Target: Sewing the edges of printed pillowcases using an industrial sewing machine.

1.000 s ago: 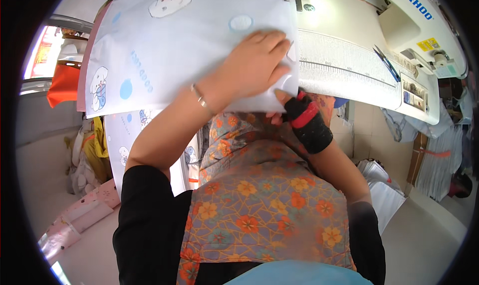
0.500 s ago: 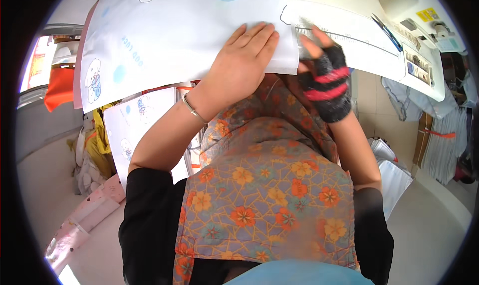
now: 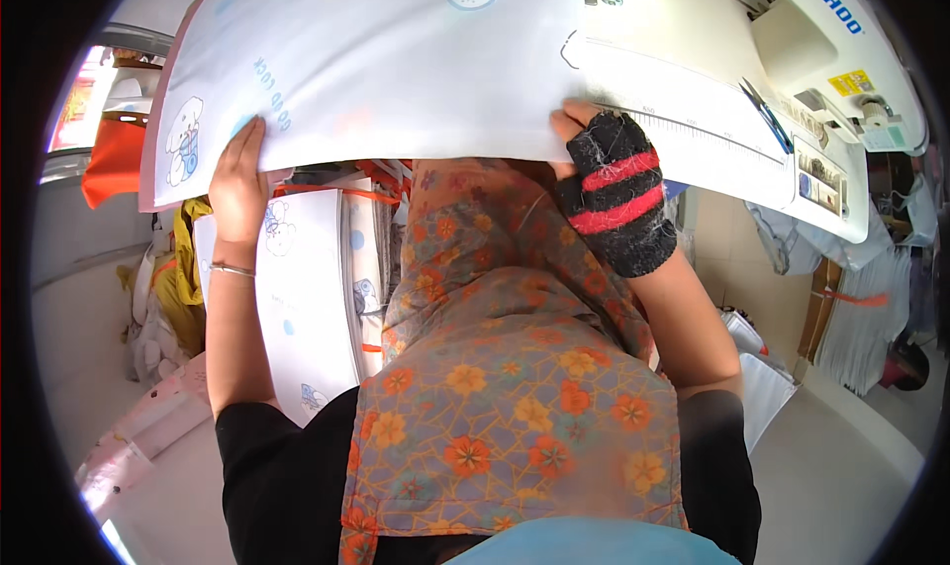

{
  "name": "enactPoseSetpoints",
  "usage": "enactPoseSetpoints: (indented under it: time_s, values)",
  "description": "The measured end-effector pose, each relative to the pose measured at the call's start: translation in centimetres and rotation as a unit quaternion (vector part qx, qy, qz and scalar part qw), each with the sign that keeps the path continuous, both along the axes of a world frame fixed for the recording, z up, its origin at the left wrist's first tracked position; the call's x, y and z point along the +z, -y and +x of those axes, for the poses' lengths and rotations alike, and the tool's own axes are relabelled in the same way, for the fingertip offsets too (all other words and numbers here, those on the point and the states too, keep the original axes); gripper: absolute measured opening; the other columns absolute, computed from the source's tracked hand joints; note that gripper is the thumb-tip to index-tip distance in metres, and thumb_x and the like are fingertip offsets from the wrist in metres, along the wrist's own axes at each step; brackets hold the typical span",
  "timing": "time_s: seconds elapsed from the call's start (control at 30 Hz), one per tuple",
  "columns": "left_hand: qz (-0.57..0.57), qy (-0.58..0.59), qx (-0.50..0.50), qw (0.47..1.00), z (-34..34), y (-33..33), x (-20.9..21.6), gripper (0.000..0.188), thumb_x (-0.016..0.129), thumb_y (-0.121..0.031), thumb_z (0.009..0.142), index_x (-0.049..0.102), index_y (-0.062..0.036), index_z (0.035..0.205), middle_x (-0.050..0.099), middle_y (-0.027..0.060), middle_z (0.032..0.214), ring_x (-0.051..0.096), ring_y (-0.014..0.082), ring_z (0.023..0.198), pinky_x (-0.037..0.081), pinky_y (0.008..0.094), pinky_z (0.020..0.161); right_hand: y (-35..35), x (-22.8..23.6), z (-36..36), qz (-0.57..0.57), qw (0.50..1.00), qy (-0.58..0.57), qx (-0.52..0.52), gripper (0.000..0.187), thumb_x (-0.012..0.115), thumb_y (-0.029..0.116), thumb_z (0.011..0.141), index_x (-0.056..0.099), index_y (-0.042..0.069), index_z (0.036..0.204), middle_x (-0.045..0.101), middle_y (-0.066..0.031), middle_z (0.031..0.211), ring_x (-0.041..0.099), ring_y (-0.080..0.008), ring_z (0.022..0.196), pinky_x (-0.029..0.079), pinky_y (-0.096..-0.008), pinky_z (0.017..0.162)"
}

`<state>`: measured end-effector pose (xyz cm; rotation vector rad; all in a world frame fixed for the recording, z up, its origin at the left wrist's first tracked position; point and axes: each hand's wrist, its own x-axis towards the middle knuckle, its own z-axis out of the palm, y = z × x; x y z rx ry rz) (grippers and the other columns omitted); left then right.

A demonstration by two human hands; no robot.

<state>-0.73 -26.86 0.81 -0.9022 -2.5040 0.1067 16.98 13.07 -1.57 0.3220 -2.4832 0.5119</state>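
A white printed fabric sheet [image 3: 396, 80] with blue motifs and pink along its left edge lies across the table, its near edge toward me. My left hand [image 3: 239, 184], bare with a bangle at the wrist, rests its outstretched fingers on the sheet near the left part of that edge; its thumb is hidden. In a black fingerless glove with red stripes, my right hand [image 3: 616, 184] has bent fingers closed on the near right corner. Just right of it runs a ruler scale [image 3: 693, 128] on the pale work surface.
A white sewing machine [image 3: 831, 31] stands at the far right, with slim blue tweezers or snips [image 3: 767, 115] lying before it. Below the table's left side hang more printed white sheets [image 3: 307, 298]. Yellow cloth [image 3: 183, 278] and a bundled grey stack [image 3: 866, 308] flank me.
My left hand has moved from the sheet's right part to its left near edge. My right hand has come down and left onto the corner. The sheet has shifted slightly toward me.
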Motion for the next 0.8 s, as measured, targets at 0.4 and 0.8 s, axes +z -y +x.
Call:
enactPoseSetpoints:
  time_s: [0.4,0.8]
  values:
    - [-0.07,-0.01,0.006,0.997,-11.7,-2.0,-0.2,0.039,0.054,-0.004,0.085,0.063,-0.0131,0.122,0.065,0.0057,0.121,0.067,0.028,0.098,0.056,0.0366,0.084,-1.6,0.5,-6.5,0.045,0.998,0.029,-0.01,0.052,0.075,0.029,0.079,0.058,0.0,0.119,0.056,-0.0219,0.126,0.056,-0.0399,0.114,0.046,-0.0459,0.098]
    - [-0.144,-0.007,0.065,0.987,-13.6,-4.8,0.6,0.034,0.05,-0.009,0.088,0.062,-0.0102,0.119,0.068,0.0085,0.113,0.068,0.0299,0.091,0.056,0.0402,0.077,-4.1,-0.1,-11.0,0.087,0.995,0.031,-0.049,0.053,0.07,0.037,0.083,0.059,0.003,0.122,0.057,-0.02,0.128,0.055,-0.0377,0.117,0.045,-0.0436,0.099]
